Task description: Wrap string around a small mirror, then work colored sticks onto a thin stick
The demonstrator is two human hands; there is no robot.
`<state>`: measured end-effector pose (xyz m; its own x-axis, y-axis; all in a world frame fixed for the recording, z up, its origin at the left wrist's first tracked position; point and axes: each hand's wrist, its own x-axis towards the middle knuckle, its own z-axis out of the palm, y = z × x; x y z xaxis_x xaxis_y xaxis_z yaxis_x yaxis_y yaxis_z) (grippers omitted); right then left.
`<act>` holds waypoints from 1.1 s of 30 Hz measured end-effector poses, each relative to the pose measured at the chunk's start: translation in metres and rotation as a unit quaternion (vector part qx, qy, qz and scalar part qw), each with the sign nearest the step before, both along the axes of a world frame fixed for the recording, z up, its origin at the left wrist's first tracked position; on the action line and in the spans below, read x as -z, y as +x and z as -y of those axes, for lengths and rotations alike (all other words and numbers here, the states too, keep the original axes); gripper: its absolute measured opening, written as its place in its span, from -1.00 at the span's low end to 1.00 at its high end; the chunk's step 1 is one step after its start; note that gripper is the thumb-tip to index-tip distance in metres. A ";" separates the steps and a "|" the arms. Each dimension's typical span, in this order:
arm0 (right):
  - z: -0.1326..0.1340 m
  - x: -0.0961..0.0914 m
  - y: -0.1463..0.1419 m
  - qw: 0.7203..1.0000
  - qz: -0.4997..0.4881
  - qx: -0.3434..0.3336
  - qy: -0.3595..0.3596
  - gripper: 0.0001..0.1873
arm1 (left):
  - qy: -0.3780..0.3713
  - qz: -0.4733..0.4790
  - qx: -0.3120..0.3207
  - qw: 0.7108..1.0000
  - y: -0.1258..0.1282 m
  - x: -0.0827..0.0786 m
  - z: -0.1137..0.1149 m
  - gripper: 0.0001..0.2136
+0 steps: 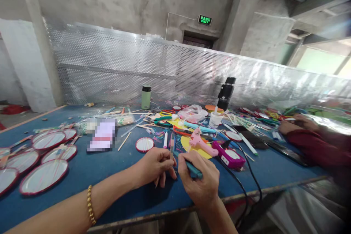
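Near the front of the blue table, my left hand (157,164) pinches a thin flat wooden stick (172,148) upright. My right hand (201,175) is closed around a teal marker pen (194,170), its front end close to the stick; whether they touch I cannot tell. Just beyond my hands lie a white marker with a magenta end (165,140), a pink glue gun (199,140) on a yellow disc (184,142), and a purple box (230,155). A small round white piece with a red rim (144,144) lies left of my left hand.
Several larger red-rimmed discs (45,177) with sticks cover the left side, beside a blurred-out phone (102,135). Behind stand a green bottle (146,97), a black bottle (226,93) and a white cup (215,120). Black cables (248,168) hang over the edge. Another person's sleeve (315,146) is at right.
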<state>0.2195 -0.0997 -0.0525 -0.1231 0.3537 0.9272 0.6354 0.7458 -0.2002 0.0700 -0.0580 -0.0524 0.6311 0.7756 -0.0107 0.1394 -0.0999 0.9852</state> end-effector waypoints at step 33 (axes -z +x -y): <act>-0.001 -0.001 0.000 1.000 -0.011 0.003 0.012 -0.86 | -0.006 0.000 0.003 1.000 -0.001 -0.002 0.001 -0.81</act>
<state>0.2196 -0.0983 -0.0520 -0.1001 0.3323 0.9378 0.6361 0.7462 -0.1965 0.0693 -0.0588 -0.0504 0.6362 0.7713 -0.0199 0.1392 -0.0894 0.9862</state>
